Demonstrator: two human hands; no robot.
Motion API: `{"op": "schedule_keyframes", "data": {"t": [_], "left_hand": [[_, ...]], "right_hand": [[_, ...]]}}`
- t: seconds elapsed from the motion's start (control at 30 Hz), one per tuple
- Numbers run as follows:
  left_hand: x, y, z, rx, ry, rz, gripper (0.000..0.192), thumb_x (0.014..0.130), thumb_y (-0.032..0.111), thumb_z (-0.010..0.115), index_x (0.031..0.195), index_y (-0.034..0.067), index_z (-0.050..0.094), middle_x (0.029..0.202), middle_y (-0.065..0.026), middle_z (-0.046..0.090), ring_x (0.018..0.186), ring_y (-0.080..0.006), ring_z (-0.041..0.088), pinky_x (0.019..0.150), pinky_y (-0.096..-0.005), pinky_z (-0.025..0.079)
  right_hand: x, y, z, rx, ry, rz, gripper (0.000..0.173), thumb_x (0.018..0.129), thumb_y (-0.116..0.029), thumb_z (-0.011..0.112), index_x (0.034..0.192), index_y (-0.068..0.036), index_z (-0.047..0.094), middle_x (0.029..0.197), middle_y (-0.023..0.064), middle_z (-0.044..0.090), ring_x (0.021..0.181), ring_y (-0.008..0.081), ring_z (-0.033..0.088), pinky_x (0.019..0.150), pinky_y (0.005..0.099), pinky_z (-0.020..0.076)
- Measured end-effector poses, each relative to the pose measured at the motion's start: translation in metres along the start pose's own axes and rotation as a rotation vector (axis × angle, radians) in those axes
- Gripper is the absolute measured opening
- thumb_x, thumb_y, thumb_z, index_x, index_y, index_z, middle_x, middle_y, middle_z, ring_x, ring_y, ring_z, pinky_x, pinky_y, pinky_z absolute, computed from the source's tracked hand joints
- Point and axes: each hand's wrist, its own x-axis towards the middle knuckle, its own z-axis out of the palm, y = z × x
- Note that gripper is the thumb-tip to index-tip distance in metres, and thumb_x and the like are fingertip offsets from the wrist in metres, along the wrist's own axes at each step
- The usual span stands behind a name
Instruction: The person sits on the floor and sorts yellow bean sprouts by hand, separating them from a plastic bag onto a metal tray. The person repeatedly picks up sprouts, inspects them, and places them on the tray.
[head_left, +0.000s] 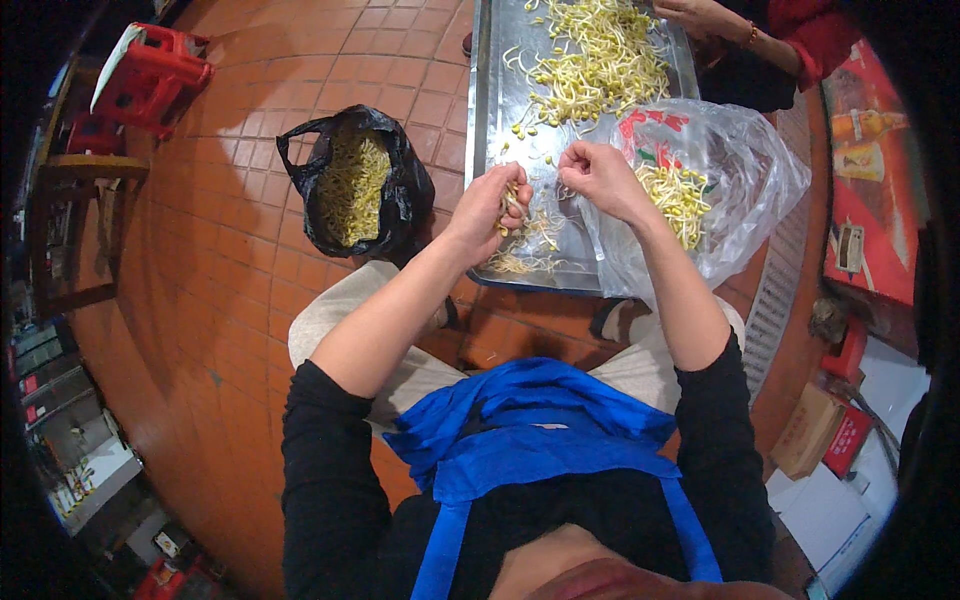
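Observation:
My left hand (491, 206) is closed around several soybean sprouts, above the left edge of a metal tray (478, 97). To its right, my right hand (600, 176) has its thumb and fingertips pinched together, with a thin pale strand at the fingers. A large pile of soybean sprouts (600, 67) lies at the far part of the tray. Thin root scraps (517, 259) lie near the tray's close edge. Under my right forearm, a clear plastic bag (757, 172) with red print holds more sprouts (675, 202).
A black plastic bag (416, 176) full of sprouts stands left of the tray. Another person's hand (694, 16) is at the tray's far right corner. Red plastic stools (161, 75) and a wooden chair (94, 161) stand at left; a red printed box (870, 187) is at right.

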Motion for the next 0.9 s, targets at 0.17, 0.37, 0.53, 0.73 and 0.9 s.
{"op": "schedule_keyframes", "data": {"t": [0.17,0.37,0.53,0.73,0.9], "left_hand": [[0.003,-0.011,0.009,0.288,0.046,0.11,0.015,0.102,0.028,0.056,0.098,0.014,0.052,0.075,0.0041,0.052,0.058,-0.0034,0.042,0.049,-0.0174,0.031],[0.006,-0.011,0.008,0.179,0.095,0.167,0.014,0.1,0.025,0.06,0.102,0.013,0.053,0.075,0.0043,0.05,0.057,-0.0031,0.041,0.049,-0.0185,0.032],[0.009,-0.008,0.001,0.092,0.079,0.202,0.014,0.101,0.023,0.059,0.1,0.011,0.052,0.075,0.0034,0.049,0.057,-0.0031,0.041,0.049,-0.0188,0.032],[0.007,-0.011,0.005,0.139,0.121,0.24,0.014,0.1,0.022,0.06,0.099,0.011,0.051,0.075,0.0043,0.049,0.058,-0.0031,0.042,0.05,-0.0187,0.033],[0.002,-0.01,0.003,0.119,0.123,0.247,0.013,0.101,0.021,0.059,0.102,0.012,0.05,0.077,0.0042,0.049,0.061,-0.0034,0.042,0.052,-0.0187,0.033]], "right_hand": [[-0.012,-0.019,0.006,0.55,-0.187,0.137,0.015,0.088,-0.019,0.07,0.088,-0.004,0.069,0.076,-0.0068,0.058,0.072,0.0029,0.051,0.066,0.0203,0.0422],[-0.015,-0.009,0.012,0.769,-0.255,0.297,0.017,0.091,-0.021,0.068,0.095,-0.005,0.071,0.076,-0.006,0.061,0.068,0.0017,0.049,0.061,0.0196,0.0381],[-0.021,-0.019,0.01,0.754,-0.28,0.249,0.017,0.091,-0.024,0.071,0.096,-0.007,0.069,0.077,-0.0072,0.057,0.066,0.0018,0.046,0.06,0.0185,0.0347],[-0.02,-0.017,0.021,0.759,-0.233,0.19,0.016,0.09,-0.022,0.07,0.095,-0.007,0.068,0.077,-0.0075,0.056,0.067,0.0022,0.046,0.061,0.0182,0.0363],[-0.018,-0.017,0.027,0.808,-0.211,0.162,0.013,0.092,-0.019,0.065,0.089,-0.007,0.07,0.081,-0.0066,0.062,0.07,0.0022,0.05,0.064,0.02,0.0398]]}}
